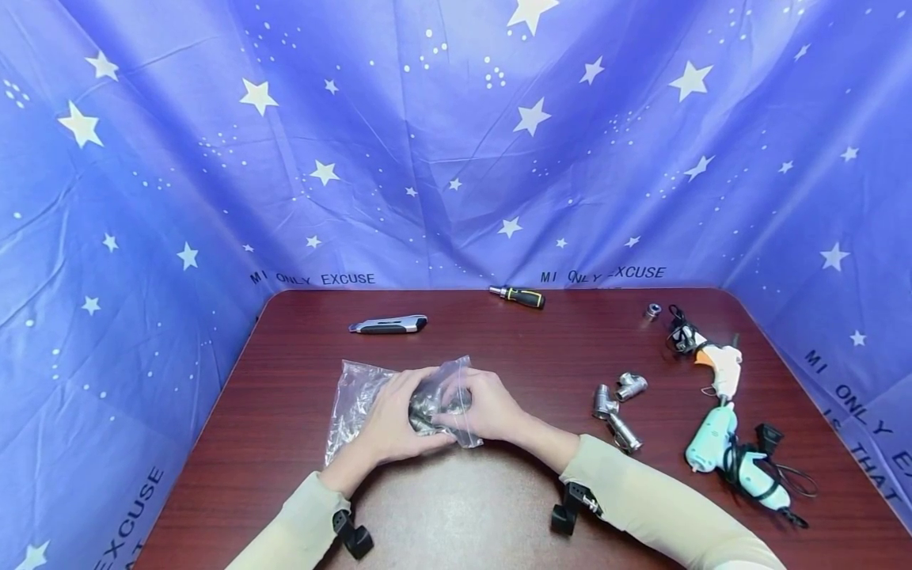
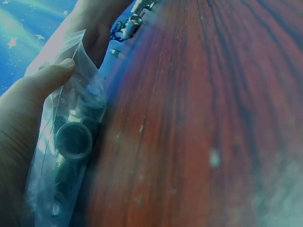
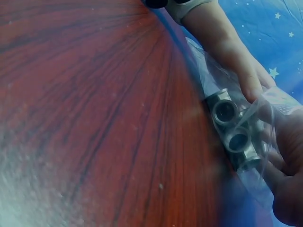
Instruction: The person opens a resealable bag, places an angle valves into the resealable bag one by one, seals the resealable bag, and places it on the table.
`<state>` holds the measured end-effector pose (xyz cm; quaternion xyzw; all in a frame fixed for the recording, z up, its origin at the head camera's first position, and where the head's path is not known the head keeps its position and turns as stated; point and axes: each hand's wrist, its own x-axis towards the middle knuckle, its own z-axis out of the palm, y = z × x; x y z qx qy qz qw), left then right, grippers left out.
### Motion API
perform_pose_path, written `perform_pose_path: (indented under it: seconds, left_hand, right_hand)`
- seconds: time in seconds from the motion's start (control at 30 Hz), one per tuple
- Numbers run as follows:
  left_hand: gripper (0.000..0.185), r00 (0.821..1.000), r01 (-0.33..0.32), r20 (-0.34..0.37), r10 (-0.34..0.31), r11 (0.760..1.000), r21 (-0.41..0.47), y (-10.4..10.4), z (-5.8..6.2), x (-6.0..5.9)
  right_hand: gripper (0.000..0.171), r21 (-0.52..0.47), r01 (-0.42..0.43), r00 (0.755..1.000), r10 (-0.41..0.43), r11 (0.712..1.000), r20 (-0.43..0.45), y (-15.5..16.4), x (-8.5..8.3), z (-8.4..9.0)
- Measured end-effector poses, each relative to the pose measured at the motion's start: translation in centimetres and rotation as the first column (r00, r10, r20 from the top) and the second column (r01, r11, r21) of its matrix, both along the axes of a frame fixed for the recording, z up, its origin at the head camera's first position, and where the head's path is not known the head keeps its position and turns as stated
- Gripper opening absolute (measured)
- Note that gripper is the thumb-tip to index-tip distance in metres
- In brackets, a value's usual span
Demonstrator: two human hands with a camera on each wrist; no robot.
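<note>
While both hands, the left hand (image 1: 390, 423) and the right hand (image 1: 488, 409), pinch the clear bag (image 1: 356, 393) of metal fittings (image 3: 235, 134) just in front of the gray knife (image 1: 388, 324), it looks mid-opening, so fingers must part its mouth next.

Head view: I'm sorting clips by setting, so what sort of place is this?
Probably a staged tabletop workspace, not a real workshop: a wooden table walled by a starry blue cloth, with a glue gun, knife and metal fittings laid out.
</note>
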<state>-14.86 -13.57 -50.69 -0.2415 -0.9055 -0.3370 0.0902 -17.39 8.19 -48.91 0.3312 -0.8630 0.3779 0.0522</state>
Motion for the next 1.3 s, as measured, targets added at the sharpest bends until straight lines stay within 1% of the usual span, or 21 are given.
perform_pose_path:
  seconds: [0.13, 0.23, 0.37, 0.5, 0.57, 0.7, 0.77, 0.83, 1.0, 1.07, 1.23, 1.3]
  left_hand:
    - [0.107, 1.000, -0.007, 0.009, 0.007, 1.000, -0.006, 0.0, 0.1, 0.1]
    - [0.108, 1.000, -0.010, 0.013, 0.010, 1.000, -0.011, 0.0, 0.2, 0.1]
    - [0.109, 1.000, -0.006, 0.004, 0.006, 1.000, -0.008, 0.0, 0.2, 0.1]
    - [0.108, 1.000, -0.006, 0.004, 0.006, 1.000, -0.004, 0.1, 0.2, 0.0]
    - [0.108, 1.000, -0.008, 0.009, 0.008, 1.000, -0.005, 0.1, 0.2, 0.0]
    - [0.107, 1.000, -0.011, 0.006, 0.011, 1.000, -0.008, 0.1, 0.1, 0.0]
    - [0.107, 1.000, -0.014, 0.005, 0.014, 1.000, -0.009, 0.1, 0.1, 0.1]
    - [0.108, 1.000, -0.016, 0.005, 0.016, 1.000, -0.009, 0.0, 0.1, 0.1]
    - [0.108, 1.000, -0.014, 0.009, 0.015, 1.000, -0.016, -0.1, 0.0, 0.0]
    - [0.108, 1.000, -0.013, 0.010, 0.013, 1.000, -0.015, -0.1, 0.0, 0.0]
    - [0.107, 1.000, -0.012, 0.014, 0.012, 1.000, -0.011, 0.0, 0.1, 0.0]
    - [0.107, 1.000, -0.013, 0.015, 0.014, 1.000, -0.011, 0.0, 0.2, 0.0]
  right_hand:
    - [0.013, 0.001, -0.071, 0.997, 0.071, 0.998, 0.011, 0.5, -0.1, 0.0]
    - [0.011, 0.018, -0.116, 0.993, 0.116, 0.993, 0.005, 0.9, -0.3, 0.0]
    - [0.013, 0.027, -0.120, 0.993, 0.120, 0.992, 0.005, 1.6, -0.4, 0.0]
    - [0.012, 0.026, -0.099, 0.995, 0.099, 0.995, -0.004, 2.6, -0.7, 0.2]
    - [0.012, 0.023, -0.087, 0.996, 0.087, 0.996, 0.001, 3.2, -0.8, 0.6]
    - [0.016, 0.014, -0.055, 0.998, 0.054, 0.998, 0.027, 5.0, -1.2, 1.8]
    - [0.017, 0.014, -0.044, 0.999, 0.044, 0.999, 0.026, 6.1, -1.5, 2.5]
    - [0.018, 0.027, -0.032, 0.999, 0.032, 0.999, 0.004, 7.3, -1.8, 3.2]
    - [0.016, 0.094, 0.030, 0.999, -0.026, 0.995, -0.042, 10.8, -2.6, 4.9]
    - [0.016, 0.130, 0.061, 0.997, -0.056, 0.990, -0.045, 12.1, -2.8, 5.5]
    - [0.015, 0.230, 0.116, 0.993, -0.106, 0.966, -0.055, 15.2, -3.0, 6.1]
    - [0.013, 0.267, 0.132, 0.990, -0.115, 0.955, -0.077, 16.2, -2.8, 6.1]
